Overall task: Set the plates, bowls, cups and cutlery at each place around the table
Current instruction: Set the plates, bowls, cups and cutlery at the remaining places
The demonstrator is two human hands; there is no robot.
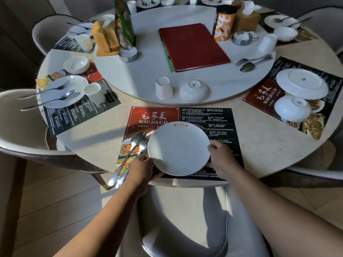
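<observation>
Your left hand (142,168) and right hand (220,156) grip a white plate (179,147) by opposite rims, thumbs on top and the other fingers hidden beneath. A red logo (180,125) marks the rim farthest from your fingers, its characters too small to read. The plate is over a placemat (204,117) printed "MAO JIA CAI" and covers much of its small print. Just left of your left fingers lie a spoon (130,151) and fork (143,144), the fork's tines partly hidden by the plate.

A: Room beside the plate (179,148)?
B: At three o'clock, bare placemat (213,117) and table (263,149). At twelve, open mat up to the turntable (144,75) rim.
A: What blocks?
B: Cutlery (138,137) just beside it at nine; upturned cup (163,88) and bowl (194,89) beyond at twelve, on the turntable.
</observation>
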